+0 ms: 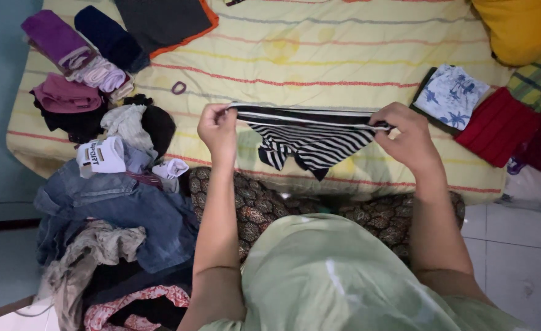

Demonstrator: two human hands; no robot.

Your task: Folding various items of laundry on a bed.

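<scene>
Two bare hands hold one black-and-white striped garment (310,138) stretched between them above a yellow striped bedspread (319,55). The left hand (217,130) pinches the garment's top edge at one end with fingers closed on the cloth, and the right hand (408,136) grips the other end the same way, so the edge runs taut and almost level while the rest hangs down in a loose point. The garment hangs just above the near edge of the bed, over the person's patterned lap. On the far left of the bedspread lie three rolled pieces side by side: one purple roll (54,37), one dark blue roll (110,37) and one pale lilac roll (102,75). Beside them sits one dark folded cloth with an orange edge (163,21), and near it one small purple hair tie (179,87). Below the rolls a jumbled heap of unfolded clothes (108,208) spills off the bed's near left corner, with denim on top. To the right lie two folded pieces, one pale blue printed fold (451,95) and one red fold (497,125), just beside each other, and one yellow cushion (518,27) sits at the far right corner.
</scene>
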